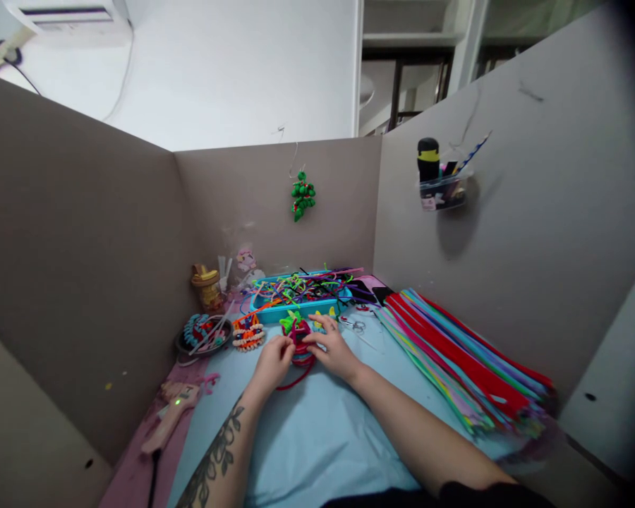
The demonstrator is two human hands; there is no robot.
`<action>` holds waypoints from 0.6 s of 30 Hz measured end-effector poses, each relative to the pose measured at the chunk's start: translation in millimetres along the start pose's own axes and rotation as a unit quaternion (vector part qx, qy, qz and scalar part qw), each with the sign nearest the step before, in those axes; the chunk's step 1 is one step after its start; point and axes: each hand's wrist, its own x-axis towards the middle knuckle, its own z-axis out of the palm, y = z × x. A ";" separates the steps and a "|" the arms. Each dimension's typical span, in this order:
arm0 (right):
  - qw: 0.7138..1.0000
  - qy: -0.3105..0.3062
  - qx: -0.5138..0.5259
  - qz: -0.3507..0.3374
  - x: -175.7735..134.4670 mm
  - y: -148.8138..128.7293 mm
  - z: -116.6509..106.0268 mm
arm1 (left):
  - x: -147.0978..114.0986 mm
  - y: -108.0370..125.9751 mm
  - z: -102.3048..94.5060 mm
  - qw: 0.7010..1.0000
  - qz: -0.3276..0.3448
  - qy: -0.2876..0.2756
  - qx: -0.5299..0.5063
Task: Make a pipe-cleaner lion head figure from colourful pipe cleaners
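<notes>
Forearms (pixel 402 416) convergent, left hand (pixel 274 360) in a pinch on crimson craftwork (pixel 301 354), right hand (pixel 334 349) loosely spread beside it.

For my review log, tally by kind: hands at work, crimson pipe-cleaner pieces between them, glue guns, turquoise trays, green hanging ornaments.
Left hand and right hand: 2
Crimson pipe-cleaner piece: 1
Glue gun: 1
Turquoise tray: 1
Green hanging ornament: 1
Total: 6

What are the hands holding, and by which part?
The red craft piece: the left hand appears to pinch its left side; the right hand is at its right, grip unclear.
</notes>
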 end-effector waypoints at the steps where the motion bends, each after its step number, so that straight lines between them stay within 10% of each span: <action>1: 1.000 0.000 -0.005 -0.004 0.3 0.6 0.8 | -0.3 0.1 0.4 1.000 0.000 -0.002 0.000; 18: 0.990 0.028 0.053 0.130 1.6 -8.2 16.9 | -2.4 4.4 6.8 1.000 0.010 -0.027 -0.011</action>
